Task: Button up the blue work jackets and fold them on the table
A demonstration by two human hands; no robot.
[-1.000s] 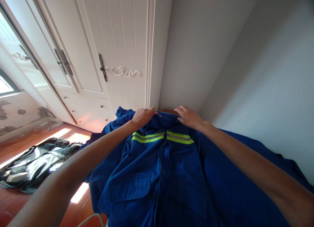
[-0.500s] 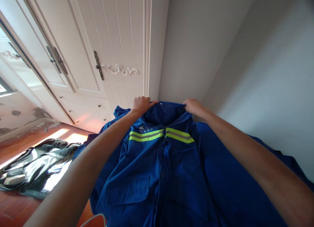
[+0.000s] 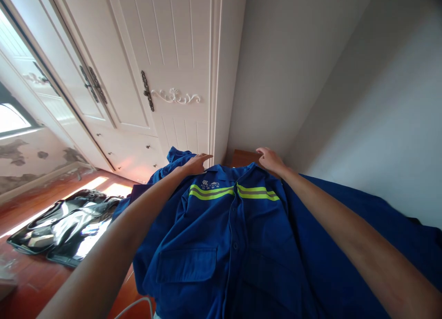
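Two-handed, likely straightening blue jacket, with left hand at its 11 o'clock, right hand at 1, both loosely spread; calls for smoothing.

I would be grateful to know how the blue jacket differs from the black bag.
The jacket is blue with yellow-green and grey chest bands; the bag is mostly black with shiny patches. The jacket lies by the left hand and right hand, whereas the bag lies on the floor, apart from both. The jacket fills more of the picture than the bag. Both lie spread out.
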